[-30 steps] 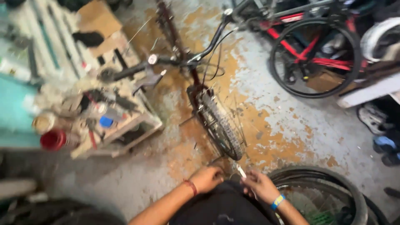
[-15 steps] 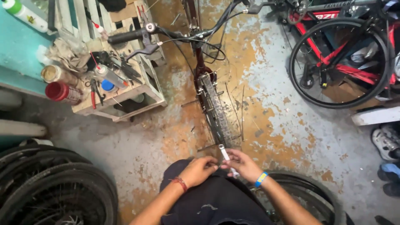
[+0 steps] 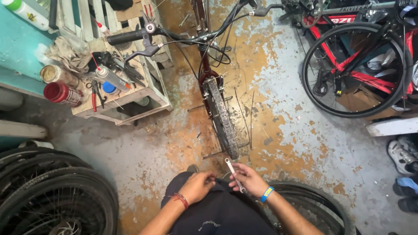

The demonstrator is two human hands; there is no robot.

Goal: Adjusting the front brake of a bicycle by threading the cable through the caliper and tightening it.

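Note:
My right hand [image 3: 246,178] holds a silver wrench [image 3: 232,172] by its shaft, the ring end pointing up toward the front wheel [image 3: 222,117] of a dark red bicycle [image 3: 204,48] that stands in front of me. My left hand [image 3: 198,186] rests with curled fingers on my dark shorts [image 3: 220,209], just left of the wrench. A red string band is on my left wrist and a blue band on my right. The wheel's knobby tyre ends close above my hands.
A wooden pallet stand [image 3: 117,93] at left carries a spray can [image 3: 109,77], pliers, jars and rags. Stacked bicycle wheels [image 3: 48,196] lie at lower left. A red bicycle [image 3: 361,65] stands at right, another tyre [image 3: 318,204] beside my right arm, shoes [image 3: 402,169] at the far right.
The view has shifted down and left, showing more of the stacked wheels. My hands stay together at my lap with the wrench, which now points up toward the tyre.

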